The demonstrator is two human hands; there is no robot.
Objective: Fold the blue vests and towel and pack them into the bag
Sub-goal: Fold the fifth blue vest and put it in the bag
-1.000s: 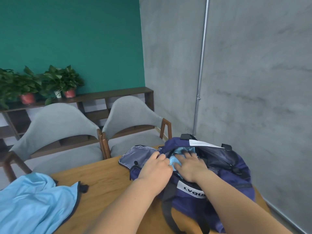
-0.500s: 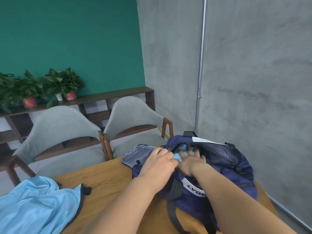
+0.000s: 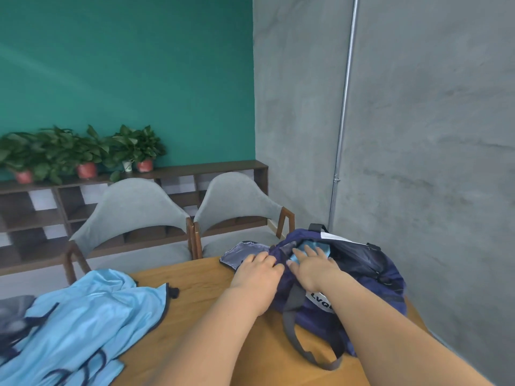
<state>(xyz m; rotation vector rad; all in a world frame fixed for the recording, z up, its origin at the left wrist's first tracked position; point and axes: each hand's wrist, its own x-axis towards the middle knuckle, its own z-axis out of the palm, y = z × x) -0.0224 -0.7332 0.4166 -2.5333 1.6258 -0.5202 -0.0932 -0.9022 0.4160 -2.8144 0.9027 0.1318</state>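
Observation:
A navy blue bag [image 3: 370,277] lies open on the wooden table [image 3: 211,296] at the right. A light blue folded cloth [image 3: 320,246] shows inside its mouth. My right hand [image 3: 312,267] lies flat on that cloth with straight fingers, pressing it down into the bag. My left hand [image 3: 257,270] grips the near rim of the bag's opening with curled fingers. A heap of light blue vests [image 3: 83,321] with dark trim lies unfolded at the table's left.
The bag's grey strap [image 3: 309,349] trails on the table toward me. Two grey chairs [image 3: 133,215] stand beyond the far table edge. A shelf with potted plants [image 3: 83,154] lines the green wall. A grey concrete wall is close on the right.
The view has swung left, showing more of the vest heap. My right hand has drawn back slightly, still flat on the cloth in the bag. My left hand stays on the rim.

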